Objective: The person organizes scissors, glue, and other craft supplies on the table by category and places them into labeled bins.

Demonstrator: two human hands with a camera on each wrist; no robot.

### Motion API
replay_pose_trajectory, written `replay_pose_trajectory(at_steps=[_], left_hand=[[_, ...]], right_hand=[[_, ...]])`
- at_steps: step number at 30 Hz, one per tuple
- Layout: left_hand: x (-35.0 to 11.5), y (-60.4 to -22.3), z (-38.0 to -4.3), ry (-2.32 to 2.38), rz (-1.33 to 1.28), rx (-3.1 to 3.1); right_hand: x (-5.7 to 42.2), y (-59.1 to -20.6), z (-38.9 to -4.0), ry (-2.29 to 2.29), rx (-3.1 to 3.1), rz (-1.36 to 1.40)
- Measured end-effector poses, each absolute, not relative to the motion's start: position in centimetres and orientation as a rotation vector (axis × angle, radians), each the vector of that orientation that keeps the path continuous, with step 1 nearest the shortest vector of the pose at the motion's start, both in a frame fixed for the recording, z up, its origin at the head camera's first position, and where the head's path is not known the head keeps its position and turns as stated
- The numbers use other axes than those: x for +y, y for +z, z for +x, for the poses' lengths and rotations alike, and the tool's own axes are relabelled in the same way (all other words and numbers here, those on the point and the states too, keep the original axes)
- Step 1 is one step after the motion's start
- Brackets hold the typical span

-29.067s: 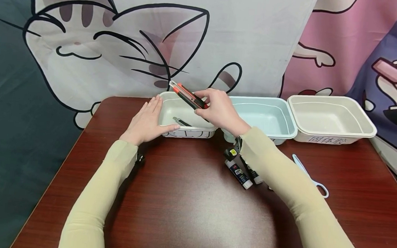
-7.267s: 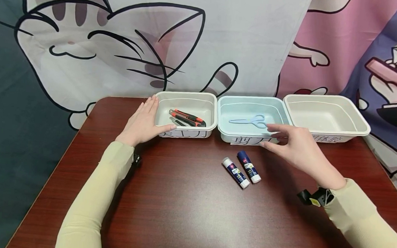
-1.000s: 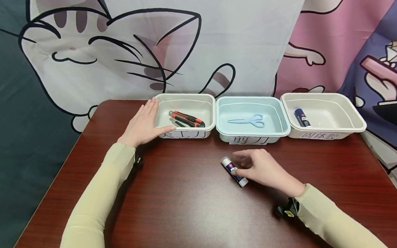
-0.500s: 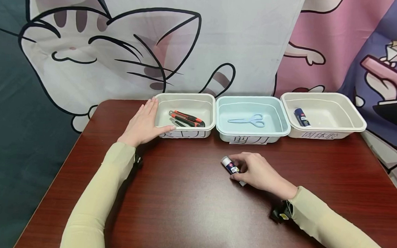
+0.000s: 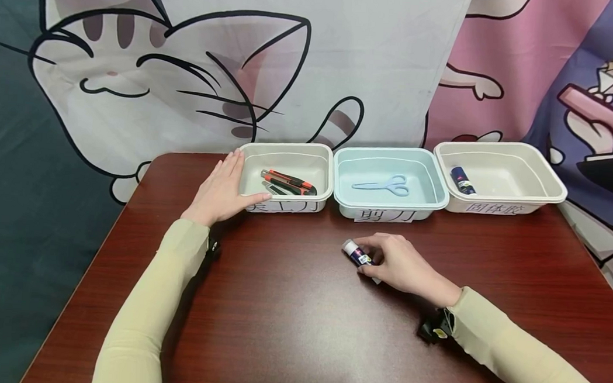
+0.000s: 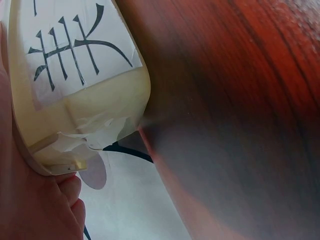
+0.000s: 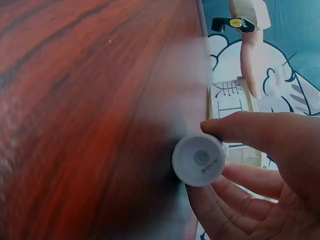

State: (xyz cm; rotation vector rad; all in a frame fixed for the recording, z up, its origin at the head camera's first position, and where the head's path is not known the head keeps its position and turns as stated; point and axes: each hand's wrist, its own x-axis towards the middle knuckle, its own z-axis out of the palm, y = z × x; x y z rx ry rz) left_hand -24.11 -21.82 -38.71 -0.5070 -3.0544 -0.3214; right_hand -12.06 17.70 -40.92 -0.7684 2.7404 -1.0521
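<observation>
My right hand (image 5: 404,268) pinches a glue stick (image 5: 356,254) between thumb and fingers, at the middle of the table. In the right wrist view the white round end of the glue stick (image 7: 197,160) faces the camera, the thumb on one side and fingertips on the other. With fingers straight, my left hand (image 5: 221,195) rests on the left end of a cream bin (image 5: 288,147). That bin holds several utility knives (image 5: 288,183). Light blue scissors (image 5: 386,185) lie in the middle, pale blue bin (image 5: 389,211). Another glue stick (image 5: 462,181) lies in the right cream bin (image 5: 517,197).
The three bins stand in a row along the far side of the brown table (image 5: 278,307), with handwritten labels on their fronts. Behind them hangs a cloth (image 5: 393,62) with cartoon cats. The left table edge runs beside the left arm.
Over the longer span, a utility knife went into the left bin, the scissors into the middle bin and one glue stick into the right bin. Since a second ago, my right fingers closed on the other glue stick.
</observation>
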Motion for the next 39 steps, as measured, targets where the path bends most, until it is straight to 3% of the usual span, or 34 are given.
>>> replay_pose_trajectory(at_steps=[21, 39], left_hand=[[-21.9, -38.8, -24.1, -0.335, -0.501, -3.052], [-21.9, -38.8, -24.1, -0.343, -0.510, -3.037]], right_hand=[[20.6, -37.3, -12.8, -1.169, 2.854, -0.760], [24.3, -33.6, -13.4, -1.281, 3.026, -0.556]])
